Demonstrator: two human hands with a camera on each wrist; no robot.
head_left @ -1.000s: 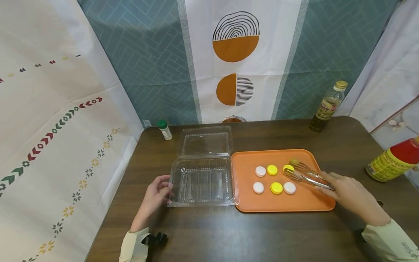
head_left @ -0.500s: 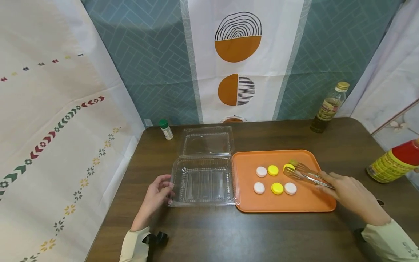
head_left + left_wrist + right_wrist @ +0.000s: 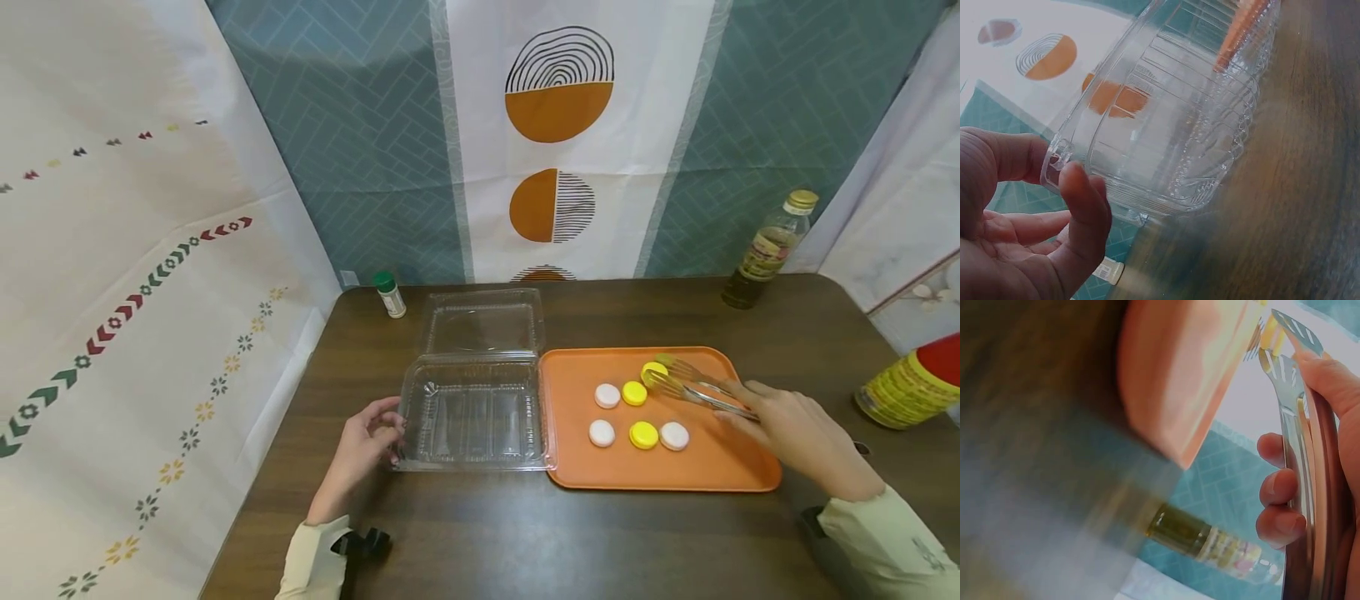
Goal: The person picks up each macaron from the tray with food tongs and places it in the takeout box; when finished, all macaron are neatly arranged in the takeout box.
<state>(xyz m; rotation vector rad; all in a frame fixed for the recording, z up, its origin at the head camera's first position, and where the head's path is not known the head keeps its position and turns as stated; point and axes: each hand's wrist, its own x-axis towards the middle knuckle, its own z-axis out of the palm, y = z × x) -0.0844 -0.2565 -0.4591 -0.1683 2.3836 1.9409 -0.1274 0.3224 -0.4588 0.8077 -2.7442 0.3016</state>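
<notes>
My left hand pinches the left rim of a clear plastic clamshell container, whose lid lies folded back behind it. In the left wrist view, thumb and fingers meet at the corner of that rim. My right hand grips a pair of metal tongs over the orange tray. Between the tong tips is a yellow macaron, also visible in the right wrist view. Another yellow macaron, a white macaron and several more lie on the tray.
A small green-capped shaker stands at the back left of the brown table. An oil bottle stands at the back right, and a yellow-labelled bottle with red at the right edge. Container and tray edges meet.
The tongs and the yellow macaron between them have moved slightly back and left, away from the white one in front. The head view has shifted a little. My left hand stays on the container.
</notes>
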